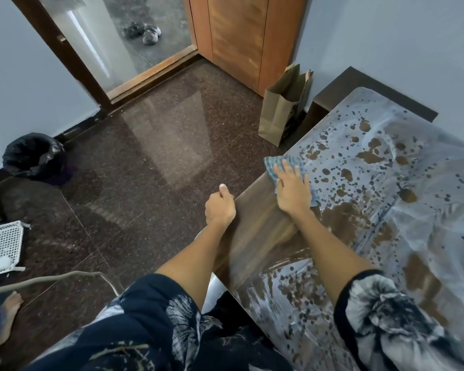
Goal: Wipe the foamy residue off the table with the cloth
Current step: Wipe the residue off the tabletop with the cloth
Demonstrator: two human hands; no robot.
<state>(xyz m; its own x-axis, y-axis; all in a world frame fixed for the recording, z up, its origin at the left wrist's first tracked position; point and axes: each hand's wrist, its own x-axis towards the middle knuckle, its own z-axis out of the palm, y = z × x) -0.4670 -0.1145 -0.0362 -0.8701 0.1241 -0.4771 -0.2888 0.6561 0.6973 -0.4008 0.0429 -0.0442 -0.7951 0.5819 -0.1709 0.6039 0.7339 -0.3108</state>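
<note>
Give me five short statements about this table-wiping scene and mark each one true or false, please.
1. The right hand presses the blue checked cloth flat on the brown wooden table. True.
2. The left hand also holds a cloth. False: it holds nothing and rests at the table's edge.
3. The whitish foamy residue is gone from the whole table. False: only a strip near the left edge is clean.
4. A brown paper bag stands on the floor beyond the table. True.
5. The black-lined bin stands on the table. False: it stands on the floor by the wall.
</note>
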